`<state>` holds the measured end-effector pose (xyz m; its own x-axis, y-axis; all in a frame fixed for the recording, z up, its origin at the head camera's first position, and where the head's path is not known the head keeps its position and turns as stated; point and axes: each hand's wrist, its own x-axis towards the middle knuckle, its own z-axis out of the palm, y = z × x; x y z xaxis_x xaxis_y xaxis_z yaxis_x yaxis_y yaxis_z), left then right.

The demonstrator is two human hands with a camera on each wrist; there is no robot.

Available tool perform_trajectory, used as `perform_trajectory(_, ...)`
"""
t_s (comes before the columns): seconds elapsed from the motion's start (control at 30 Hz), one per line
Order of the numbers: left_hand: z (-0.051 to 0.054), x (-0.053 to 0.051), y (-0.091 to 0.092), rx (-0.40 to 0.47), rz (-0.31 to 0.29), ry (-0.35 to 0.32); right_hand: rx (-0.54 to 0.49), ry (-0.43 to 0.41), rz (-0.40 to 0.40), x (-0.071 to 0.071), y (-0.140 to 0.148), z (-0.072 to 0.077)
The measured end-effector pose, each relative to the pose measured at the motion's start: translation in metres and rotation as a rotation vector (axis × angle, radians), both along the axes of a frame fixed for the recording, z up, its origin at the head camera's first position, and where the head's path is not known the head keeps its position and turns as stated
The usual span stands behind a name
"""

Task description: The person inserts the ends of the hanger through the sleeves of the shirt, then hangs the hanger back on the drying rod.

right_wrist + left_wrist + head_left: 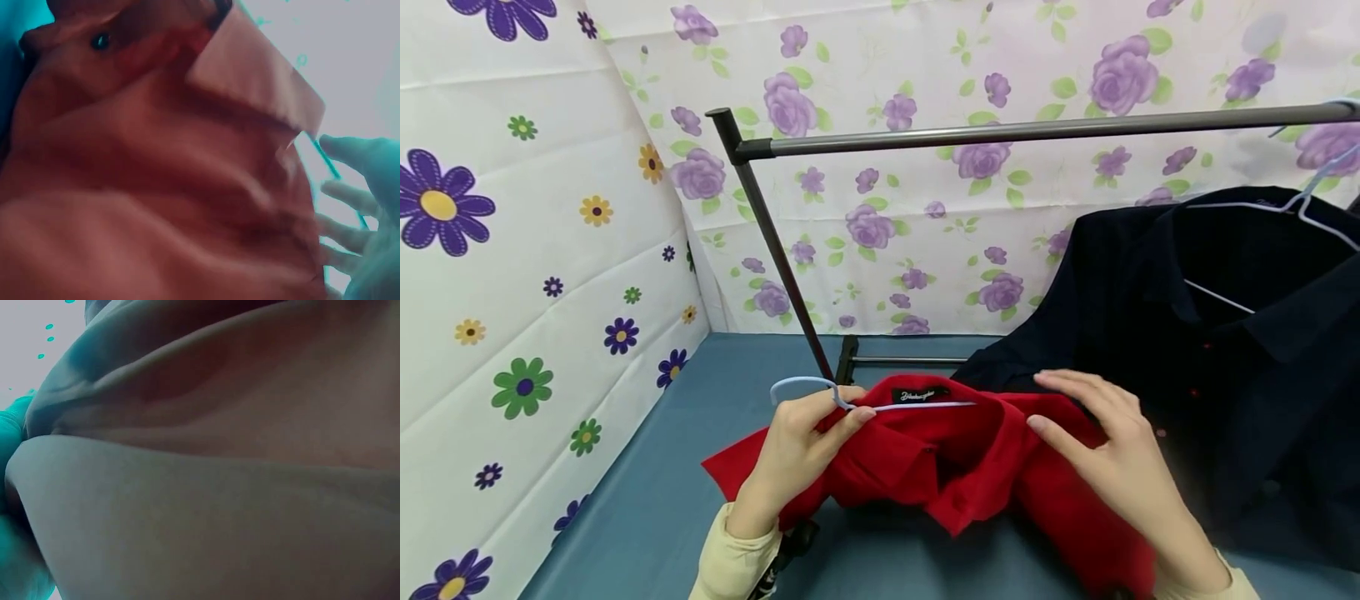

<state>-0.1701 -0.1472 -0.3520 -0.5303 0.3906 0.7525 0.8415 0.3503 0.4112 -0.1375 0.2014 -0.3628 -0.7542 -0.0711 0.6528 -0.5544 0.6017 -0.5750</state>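
Note:
In the head view a red collared shirt (887,454) hangs in front of me, a black label inside its neckline. A light-blue hanger (925,406) runs through the neck opening, its hook leaning left. My left hand (797,450) pinches the hanger at the base of the hook. Thumb and fingers spread apart, my right hand (1112,454) is at the shirt's right shoulder, beside the collar. In the right wrist view, the fingers of that hand (369,200) lie along the fabric's edge. Close-up cloth (206,519) fills most of the left wrist view.
A dark metal rack's rail (1000,133) crosses above, with its post (775,233) slanting down on the left. A navy shirt (1120,292) hangs on another hanger (1303,200) at the right. Flowered sheets (865,225) stand behind the blue surface (700,417).

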Motion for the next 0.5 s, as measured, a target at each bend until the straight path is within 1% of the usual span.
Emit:
perform_trajectory(0.03,-0.001,0.000,0.000,0.000,-0.006,-0.001,0.025,-0.025,0.017,-0.003,0.001,-0.003)
perform_trajectory(0.07,-0.001,0.000,0.001,-0.003,-0.010,-0.001,0.044,-0.030,0.046,-0.006,0.001,-0.006)
perform_trajectory(0.17,-0.002,0.000,0.001,-0.015,-0.020,0.005,0.063,-0.075,0.124,-0.012,0.001,-0.014)
perform_trajectory(0.27,-0.002,0.001,0.003,-0.025,-0.011,-0.011,0.081,-0.089,0.203,-0.015,0.001,-0.017)
perform_trajectory(0.3,-0.002,0.001,0.003,-0.026,-0.013,-0.018,0.096,-0.093,0.214,-0.015,0.002,-0.018)
perform_trajectory(0.4,-0.002,0.003,0.005,-0.029,-0.014,-0.052,0.165,-0.049,0.260,-0.016,0.004,-0.018)
perform_trajectory(0.5,-0.002,0.002,0.007,-0.028,-0.022,-0.059,0.224,-0.008,0.307,-0.017,0.007,-0.018)
